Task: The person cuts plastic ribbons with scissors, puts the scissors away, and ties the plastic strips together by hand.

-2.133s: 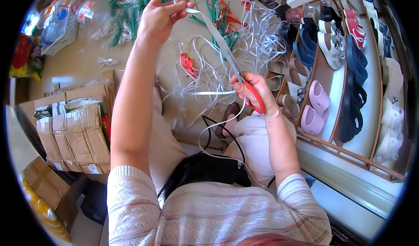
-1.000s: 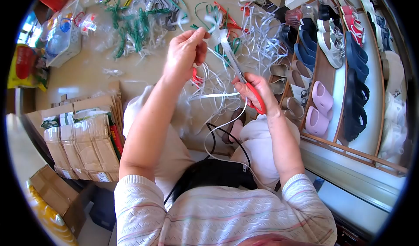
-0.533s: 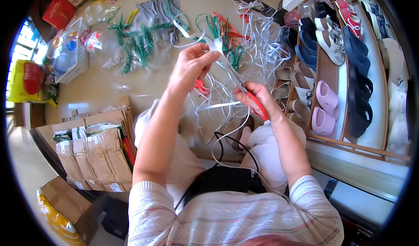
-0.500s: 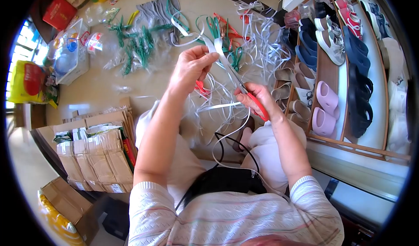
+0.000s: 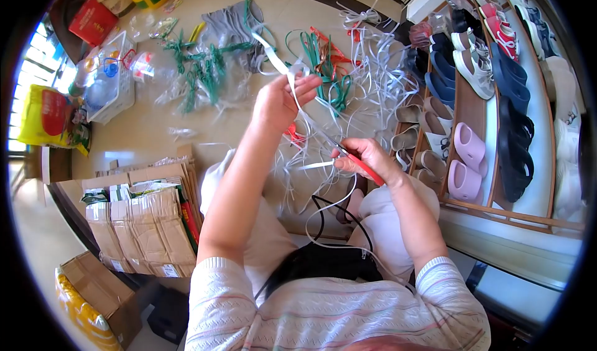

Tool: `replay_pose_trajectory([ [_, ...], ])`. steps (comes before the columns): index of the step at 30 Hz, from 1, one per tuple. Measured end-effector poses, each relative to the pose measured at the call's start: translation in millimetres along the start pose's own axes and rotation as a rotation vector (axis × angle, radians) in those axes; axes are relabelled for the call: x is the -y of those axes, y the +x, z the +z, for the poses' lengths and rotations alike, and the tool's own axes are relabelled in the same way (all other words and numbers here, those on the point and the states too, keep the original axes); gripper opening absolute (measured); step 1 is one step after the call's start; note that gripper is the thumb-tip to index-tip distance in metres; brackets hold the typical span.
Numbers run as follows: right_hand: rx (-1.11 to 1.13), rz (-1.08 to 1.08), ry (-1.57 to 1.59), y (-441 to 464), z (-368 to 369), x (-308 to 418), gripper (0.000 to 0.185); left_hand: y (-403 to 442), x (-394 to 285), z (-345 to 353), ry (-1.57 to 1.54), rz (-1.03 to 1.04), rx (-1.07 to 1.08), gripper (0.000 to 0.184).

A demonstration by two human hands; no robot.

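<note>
My left hand (image 5: 283, 99) is raised over the floor, with a white plastic strap (image 5: 272, 53) caught near its thumb and index finger. Its other fingers stretch to the right, partly apart. In my right hand (image 5: 373, 158) are scissors (image 5: 368, 169) with red handles, their metal blades pointing up and left towards the left hand. A second length of white strap (image 5: 318, 165) sticks out from under the right hand's fingers. Beyond the hands lie loose white straps (image 5: 382, 71), a bundle of green straps (image 5: 339, 93) and some red ones (image 5: 323, 40).
A shoe rack (image 5: 471, 102) with shoes and slippers stands at right. Flattened cardboard boxes (image 5: 140, 233) are stacked at left, near a white basket (image 5: 115, 102). Green cords (image 5: 208, 71), clear plastic and a grey cloth (image 5: 233, 24) lie on the floor. A black bag (image 5: 317, 262) rests on my lap.
My left hand has turned and its fingers have spread from a tight pinch. The scissors have dropped slightly, their blades now narrower. The view has shifted a little.
</note>
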State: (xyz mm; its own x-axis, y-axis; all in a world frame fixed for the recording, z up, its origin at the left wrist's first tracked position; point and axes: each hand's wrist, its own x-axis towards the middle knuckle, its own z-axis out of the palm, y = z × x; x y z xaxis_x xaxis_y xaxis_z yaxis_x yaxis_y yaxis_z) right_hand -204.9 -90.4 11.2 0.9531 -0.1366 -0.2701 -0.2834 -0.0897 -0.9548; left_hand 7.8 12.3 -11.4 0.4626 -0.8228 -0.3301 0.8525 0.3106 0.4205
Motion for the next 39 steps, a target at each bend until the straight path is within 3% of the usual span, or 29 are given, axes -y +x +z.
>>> replay_pose_trajectory([
  [5, -0.021, 0.023, 0.011, 1, -6, -3, 0.020, -2, -20, 1, -0.129, 0.025, 0.121, 0.037],
  [9, 0.006, 0.116, 0.129, -1, -5, 3, 0.019, -8, -32, -1, 0.063, 0.158, 0.057, 0.032],
  [13, 0.056, 0.212, 0.267, -2, -7, 15, 0.017, -14, -33, 0, 0.110, 0.142, 0.059, 0.033],
  [17, 0.029, 0.180, 0.326, -1, -6, 12, 0.019, -14, -33, 0, 0.082, 0.307, 0.174, 0.040],
  [18, 0.023, 0.176, 0.309, 0, -7, 12, 0.027, -16, -32, 3, 0.057, 0.316, 0.156, 0.043],
  [21, 0.034, 0.197, 0.309, 0, -8, 10, 0.027, -17, -29, 10, 0.153, 0.373, 0.154, 0.046],
  [24, 0.047, 0.168, 0.309, -2, -4, 11, 0.019, -16, -31, 10, 0.313, 0.417, 0.076, 0.052],
  [27, 0.031, 0.196, 0.266, -1, -1, 13, 0.026, -16, -25, 12, 0.360, 0.442, -0.005, 0.056],
  [30, -0.036, 0.094, 0.228, 4, 1, 2, 0.026, -15, -14, 13, 0.398, 0.474, -0.097, 0.056],
  [34, -0.123, 0.003, 0.007, 11, 5, -6, 0.027, -14, -6, 15, 0.404, 0.468, -0.207, 0.052],
  [39, -0.222, -0.076, -0.330, 14, 4, -12, 0.030, -12, -5, 13, 0.398, 0.469, -0.189, 0.050],
])
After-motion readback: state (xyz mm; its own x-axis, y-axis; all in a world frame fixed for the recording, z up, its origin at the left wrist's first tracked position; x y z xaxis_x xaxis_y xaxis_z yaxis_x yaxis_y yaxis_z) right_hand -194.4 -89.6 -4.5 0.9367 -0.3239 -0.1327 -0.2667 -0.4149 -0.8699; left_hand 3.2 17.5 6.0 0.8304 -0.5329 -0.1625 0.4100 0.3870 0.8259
